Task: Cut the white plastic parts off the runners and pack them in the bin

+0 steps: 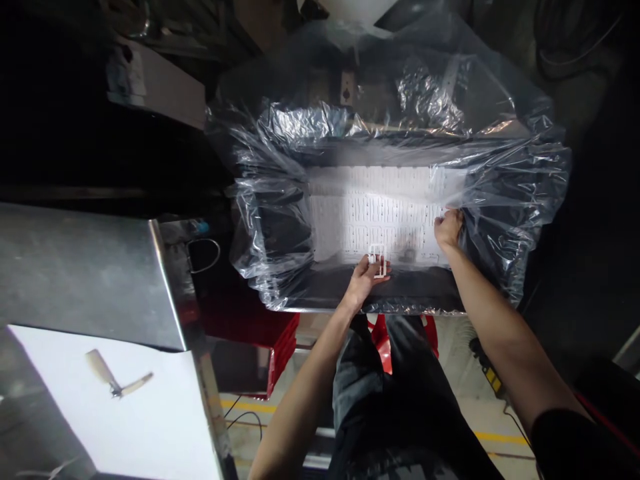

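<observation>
Your left hand pinches a small white plastic frame at six o'clock of the plastic-lined bin, while your right hand, closed, steadies the white slotted sheets at three.

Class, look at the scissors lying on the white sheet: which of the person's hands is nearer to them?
Left. The left hand grips a small white part at the lined box's near edge, rightward of the scissors. The right hand is farther right, inside the box.
</observation>
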The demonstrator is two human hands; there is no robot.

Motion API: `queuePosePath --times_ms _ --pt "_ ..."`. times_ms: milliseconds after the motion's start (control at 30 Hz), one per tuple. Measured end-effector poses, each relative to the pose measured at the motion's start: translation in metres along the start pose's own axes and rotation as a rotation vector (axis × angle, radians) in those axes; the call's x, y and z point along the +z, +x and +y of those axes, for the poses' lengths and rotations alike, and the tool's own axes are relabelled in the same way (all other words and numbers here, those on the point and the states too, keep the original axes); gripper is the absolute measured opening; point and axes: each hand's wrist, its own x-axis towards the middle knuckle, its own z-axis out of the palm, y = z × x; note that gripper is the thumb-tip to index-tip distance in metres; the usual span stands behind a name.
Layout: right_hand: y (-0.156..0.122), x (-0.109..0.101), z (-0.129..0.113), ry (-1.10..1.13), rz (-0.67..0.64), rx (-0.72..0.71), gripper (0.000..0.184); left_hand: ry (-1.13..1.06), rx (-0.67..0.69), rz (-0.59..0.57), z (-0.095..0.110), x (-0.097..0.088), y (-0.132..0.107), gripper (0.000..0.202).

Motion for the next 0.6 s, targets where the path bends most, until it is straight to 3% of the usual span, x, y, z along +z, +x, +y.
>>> queuePosePath --times_ms 200,267,433,600 --pt "-0.024 -0.018 -0.014 0.141 -0.07 0.015 0.053 0.071 0.013 -0.066 0.001 0.002 0.003 0.041" --pt "-0.047 -0.026 -0.02 0.22 -0.206 -0.008 0.058 0.111 0.016 -0.101 0.001 0.005 0.005 0.036" --pt "-0.099 -0.047 -0.037 0.484 -0.77 -0.113 0.053 0.265 0.017 -0.203 -0.003 0.02 0.01 0.027" --pt "-0.106 -0.067 -0.041 0.576 -0.959 -0.058 0.061 0.511 0.044 -0.29 -0.004 0.03 0.006 0.024"
